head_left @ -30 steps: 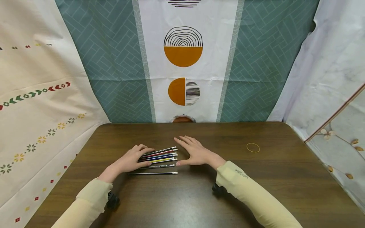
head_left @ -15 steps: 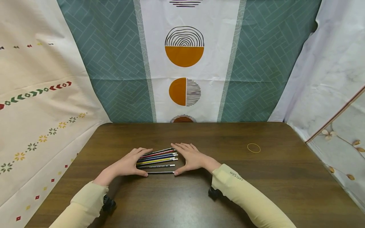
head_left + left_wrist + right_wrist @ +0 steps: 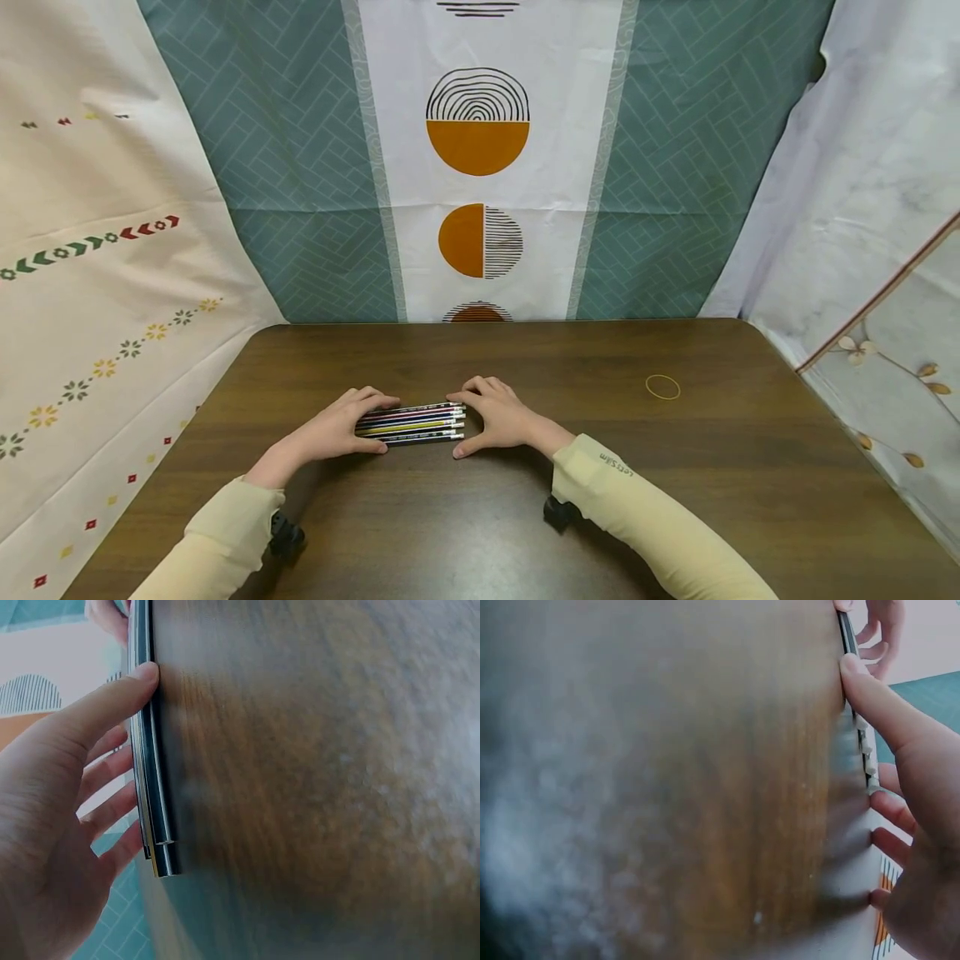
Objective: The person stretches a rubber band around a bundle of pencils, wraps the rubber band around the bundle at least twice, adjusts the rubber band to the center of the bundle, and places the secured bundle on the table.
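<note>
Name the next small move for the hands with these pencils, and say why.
Probably lift the pencils as one bundle. The left hand and right hand cup them from both ends, packed side by side on the table; the rubber band lies apart.

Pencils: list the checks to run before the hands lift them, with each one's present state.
1. Pencils gathered into one tight row: ok.
2. Left hand cupped round the row's left end: ok.
3. Right hand cupped at the eraser ends: ok.
4. Eraser ends level with each other: ok, roughly.
5. Rubber band within reach: ok, lying apart on the table to the right.
6. Pencil count complete: cannot tell.
</note>
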Tool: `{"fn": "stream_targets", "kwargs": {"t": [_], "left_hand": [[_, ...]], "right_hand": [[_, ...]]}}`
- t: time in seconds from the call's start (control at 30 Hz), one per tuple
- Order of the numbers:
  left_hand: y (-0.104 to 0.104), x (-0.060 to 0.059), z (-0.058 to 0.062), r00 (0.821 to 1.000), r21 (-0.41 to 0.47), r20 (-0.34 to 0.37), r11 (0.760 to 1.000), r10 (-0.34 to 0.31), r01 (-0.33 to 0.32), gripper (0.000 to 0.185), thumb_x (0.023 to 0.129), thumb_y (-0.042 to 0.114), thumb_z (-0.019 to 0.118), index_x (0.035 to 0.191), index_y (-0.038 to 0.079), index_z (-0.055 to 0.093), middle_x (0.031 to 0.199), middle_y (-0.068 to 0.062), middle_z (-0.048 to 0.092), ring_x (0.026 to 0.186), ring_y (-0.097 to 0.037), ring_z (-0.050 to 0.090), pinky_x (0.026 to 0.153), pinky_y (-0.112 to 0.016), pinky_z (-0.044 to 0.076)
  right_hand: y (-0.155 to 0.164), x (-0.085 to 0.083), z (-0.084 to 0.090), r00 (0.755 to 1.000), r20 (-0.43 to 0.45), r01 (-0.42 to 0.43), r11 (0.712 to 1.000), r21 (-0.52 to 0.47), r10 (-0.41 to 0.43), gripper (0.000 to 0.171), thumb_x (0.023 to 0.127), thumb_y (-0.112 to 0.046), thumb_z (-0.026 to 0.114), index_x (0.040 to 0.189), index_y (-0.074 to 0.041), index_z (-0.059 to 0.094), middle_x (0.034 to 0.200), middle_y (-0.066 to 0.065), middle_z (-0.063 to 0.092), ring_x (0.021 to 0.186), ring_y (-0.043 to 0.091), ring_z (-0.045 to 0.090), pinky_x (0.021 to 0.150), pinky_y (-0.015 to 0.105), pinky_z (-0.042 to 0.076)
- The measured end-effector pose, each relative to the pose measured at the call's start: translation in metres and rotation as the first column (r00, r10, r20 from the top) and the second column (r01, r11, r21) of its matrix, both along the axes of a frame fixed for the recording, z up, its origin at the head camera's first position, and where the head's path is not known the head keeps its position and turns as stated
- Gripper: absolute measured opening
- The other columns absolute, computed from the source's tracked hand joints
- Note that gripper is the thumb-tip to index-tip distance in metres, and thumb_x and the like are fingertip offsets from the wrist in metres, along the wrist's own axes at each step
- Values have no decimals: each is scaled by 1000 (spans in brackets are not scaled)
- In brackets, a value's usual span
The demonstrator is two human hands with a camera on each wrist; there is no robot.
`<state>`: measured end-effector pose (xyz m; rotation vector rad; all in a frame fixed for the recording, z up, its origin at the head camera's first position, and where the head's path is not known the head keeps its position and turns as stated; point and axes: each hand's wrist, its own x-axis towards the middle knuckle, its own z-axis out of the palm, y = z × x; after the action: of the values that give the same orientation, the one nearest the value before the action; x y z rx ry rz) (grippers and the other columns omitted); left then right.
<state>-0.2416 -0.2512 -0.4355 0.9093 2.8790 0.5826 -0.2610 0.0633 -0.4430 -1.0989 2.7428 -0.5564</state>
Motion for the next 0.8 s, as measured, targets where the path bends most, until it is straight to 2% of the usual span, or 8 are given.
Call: {"fn": "stream_targets", "kwargs": {"t": [0.3,0.47,0.6,0.8], "left_hand": [[1,1,2,1000,-13,4,1000,-6,6,57,81,38,81,131,17,63,123,-2,58,112,-21,49,91,-41,46],[2,2,1,1000,2,-23,1000,-4,4,57,81,36,81,131,17,63,122,-3,59,109,-22,50,90,-42,45],[3,7,0,999,18,-18,999,36,-36,62,81,38,80,135,16,59,128,-6,59,113,-28,48,91,-53,41],[-1,15,-1,991,85,82,990,109,-116,79,81,38,80,147,14,44,146,-14,47,128,-40,38,98,-69,30]], "right_hand": [[-2,0,-2,999,3,39,998,-54,-39,70,83,-53,75,143,-27,52,134,6,49,124,27,42,106,53,35],[-4,0,-4,998,-1,60,996,-67,-60,66,84,-51,75,141,-27,54,133,7,50,124,28,43,105,53,36],[-5,4,-4,997,35,77,992,-104,-74,65,84,-47,76,141,-25,54,134,9,47,123,28,42,103,52,36],[-6,12,-4,991,92,110,984,-140,-98,74,86,-45,75,148,-20,45,143,14,39,131,33,37,107,53,32]]}}
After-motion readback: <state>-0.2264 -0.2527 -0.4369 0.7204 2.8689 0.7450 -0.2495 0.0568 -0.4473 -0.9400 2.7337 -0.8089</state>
